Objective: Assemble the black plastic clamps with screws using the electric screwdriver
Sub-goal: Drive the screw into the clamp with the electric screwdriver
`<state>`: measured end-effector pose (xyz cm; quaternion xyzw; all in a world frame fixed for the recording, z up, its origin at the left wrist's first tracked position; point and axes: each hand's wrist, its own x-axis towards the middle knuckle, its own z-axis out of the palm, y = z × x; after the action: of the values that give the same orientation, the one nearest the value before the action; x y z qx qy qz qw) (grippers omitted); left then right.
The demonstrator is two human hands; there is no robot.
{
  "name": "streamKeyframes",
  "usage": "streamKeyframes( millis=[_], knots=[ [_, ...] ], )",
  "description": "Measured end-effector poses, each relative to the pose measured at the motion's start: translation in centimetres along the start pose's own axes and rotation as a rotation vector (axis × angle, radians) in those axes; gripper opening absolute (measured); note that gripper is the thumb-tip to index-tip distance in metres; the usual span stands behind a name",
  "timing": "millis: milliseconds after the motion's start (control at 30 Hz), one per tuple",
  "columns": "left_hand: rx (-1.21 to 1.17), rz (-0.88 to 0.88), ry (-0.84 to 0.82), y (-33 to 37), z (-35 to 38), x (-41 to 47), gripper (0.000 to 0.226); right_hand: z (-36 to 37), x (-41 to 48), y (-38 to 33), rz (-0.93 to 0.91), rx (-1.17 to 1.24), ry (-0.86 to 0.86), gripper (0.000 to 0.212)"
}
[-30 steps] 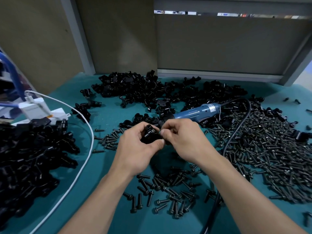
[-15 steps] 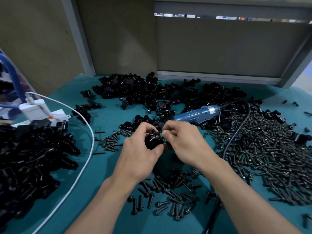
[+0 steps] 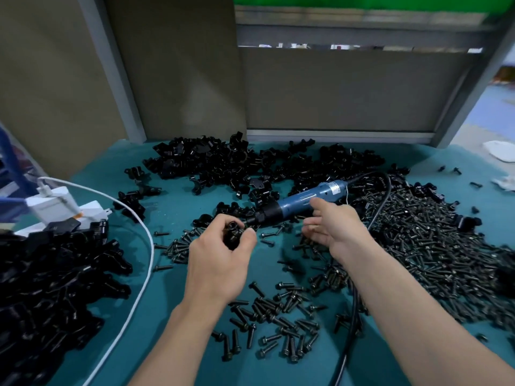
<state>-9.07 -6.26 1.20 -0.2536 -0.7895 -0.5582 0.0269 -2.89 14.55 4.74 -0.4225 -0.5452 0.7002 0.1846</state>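
Note:
My left hand [image 3: 220,257] grips a black plastic clamp [image 3: 233,234] just above the teal table top, with a screw head showing at the clamp's top. My right hand [image 3: 335,228] is spread open, fingers loosely extended, hovering right beside the blue electric screwdriver [image 3: 303,200] without gripping it. The screwdriver lies on the table, its black nose pointing left toward the clamp, its black cable [image 3: 381,196] looping off to the right.
Loose black clamps [image 3: 223,160] are heaped at the back, and a bigger dark heap [image 3: 47,277] fills the left. Black screws [image 3: 434,246] cover the right side and lie scattered near my wrists [image 3: 281,310]. A white cable [image 3: 145,243] and power strip [image 3: 61,207] sit at left.
My right hand has let go of the clamp and moved right and back toward the screwdriver, opening as it went. My left hand keeps holding the clamp. The view tilted upward.

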Motion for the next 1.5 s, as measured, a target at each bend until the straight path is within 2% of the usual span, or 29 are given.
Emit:
streamKeyframes(
  millis=[67,133,300,367,433,567,633,700,900,1000,1133,1300,1500],
  knots=[
    [-0.015,-0.025,0.026,0.3,-0.1,0.1,0.015,0.2,0.9,-0.4,0.093,0.072,0.026,0.022],
    [-0.006,-0.067,0.041,0.5,-0.2,0.2,0.023,0.8,1.6,-0.9,0.130,0.047,0.060,0.023],
    [0.011,-0.184,0.017,-0.1,-0.3,0.7,0.028,4.4,2.8,-2.5,0.173,-0.275,0.150,0.045],
    [0.003,-0.191,0.004,-0.3,-0.3,0.8,0.027,5.6,2.8,-3.1,0.216,-0.388,0.114,0.042],
    [-0.023,-0.188,-0.012,-0.5,-0.5,0.7,0.024,6.2,2.7,-3.7,0.256,-0.391,0.088,0.034],
    [-0.076,-0.204,-0.011,-0.7,-1.1,0.9,0.019,6.1,2.5,-4.4,0.290,-0.251,0.066,0.028],
    [-0.127,-0.205,0.030,-0.7,-1.1,1.0,0.012,5.4,2.2,-4.2,0.234,-0.183,0.136,0.026],
    [-0.187,-0.213,0.061,-0.7,-1.1,1.1,0.015,4.1,1.7,-4.0,0.162,-0.027,0.153,0.029],
    [-0.395,-0.256,-0.058,-0.4,-0.7,1.2,0.018,0.5,-0.3,-4.5,0.058,0.486,-0.002,0.027],
    [-0.398,-0.206,-0.119,-0.4,-0.8,1.3,0.017,0.0,-1.2,-4.2,0.027,0.672,-0.139,0.020],
    [-0.292,-0.154,-0.200,-0.6,-0.6,1.1,0.015,0.0,-1.4,-3.2,-0.057,0.772,-0.206,0.012],
    [-0.147,-0.145,-0.242,-0.6,-0.4,0.8,0.015,-0.2,-0.4,-3.2,-0.105,0.882,-0.177,0.010],
    [-0.235,-0.311,-0.252,-0.8,0.1,1.1,0.029,-1.3,0.6,-3.3,-0.098,0.927,-0.136,0.014]
  ],
)
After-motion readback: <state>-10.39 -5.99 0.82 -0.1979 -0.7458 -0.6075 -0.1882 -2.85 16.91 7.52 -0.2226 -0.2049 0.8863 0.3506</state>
